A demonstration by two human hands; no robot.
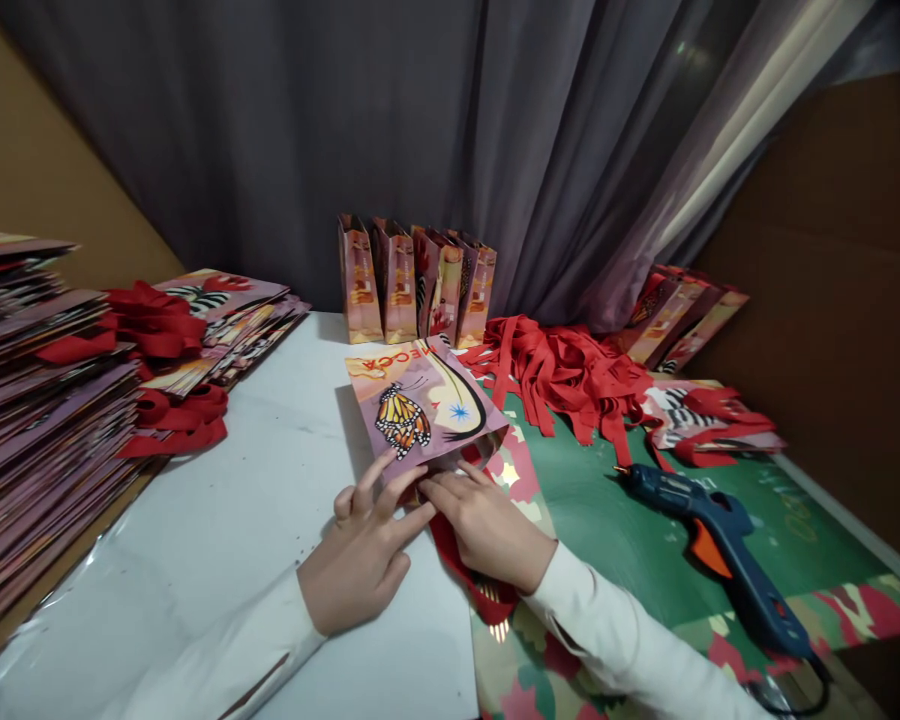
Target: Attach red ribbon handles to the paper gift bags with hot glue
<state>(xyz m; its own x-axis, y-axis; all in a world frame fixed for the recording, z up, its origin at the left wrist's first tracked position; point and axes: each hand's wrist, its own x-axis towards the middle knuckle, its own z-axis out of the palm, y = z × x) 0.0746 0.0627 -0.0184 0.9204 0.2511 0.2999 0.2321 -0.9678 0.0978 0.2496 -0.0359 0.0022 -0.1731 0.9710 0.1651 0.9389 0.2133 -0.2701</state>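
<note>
Purple bag [436, 400] lies on the bench [255, 510]; the left hand [360, 570], fingers spread, touches its near edge. At its mouth, the right hand [495, 525], grip unclear, crosses red ribbon [454, 558].

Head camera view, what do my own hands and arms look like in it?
Your left hand and right hand wear no gloves, and no rings or watch show. Both arms are in long, plain off-white sleeves, the left sleeve and right sleeve, each with a dark slit-like line near the cuff.
</note>
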